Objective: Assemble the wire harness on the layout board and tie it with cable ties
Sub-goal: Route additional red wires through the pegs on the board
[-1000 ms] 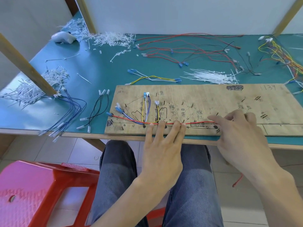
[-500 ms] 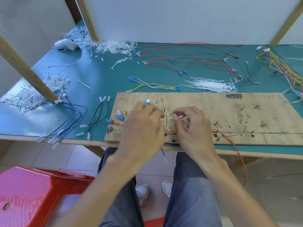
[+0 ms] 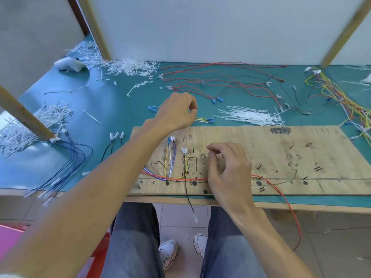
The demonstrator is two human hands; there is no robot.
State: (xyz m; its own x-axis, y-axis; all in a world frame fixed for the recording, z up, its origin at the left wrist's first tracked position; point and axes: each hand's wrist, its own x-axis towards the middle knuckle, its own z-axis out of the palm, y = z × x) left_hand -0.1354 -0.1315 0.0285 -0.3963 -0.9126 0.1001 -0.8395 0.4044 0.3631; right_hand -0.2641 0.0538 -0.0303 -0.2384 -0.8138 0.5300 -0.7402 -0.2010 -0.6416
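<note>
The wooden layout board lies along the table's front edge. A red wire runs along its lower line and droops off the edge to the right. Short yellow, white and purple wires stand up from that line, and a black wire hangs off the front. My right hand rests on the board over the red wire, its fingers curled with thumb and forefinger together. My left hand reaches past the board's far edge, fingers curled over a yellow wire with blue terminals; whether it grips the wire is hidden.
Loose white cable ties lie behind the board. Red wires spread at the back and a multicoloured bundle at the right. Blue wires, black wires, tie offcuts and a wooden post fill the left.
My left hand has left the board and reached out to the yellow wire behind it. My right hand has shifted slightly right on the board. The black wire now hangs off the front edge.
</note>
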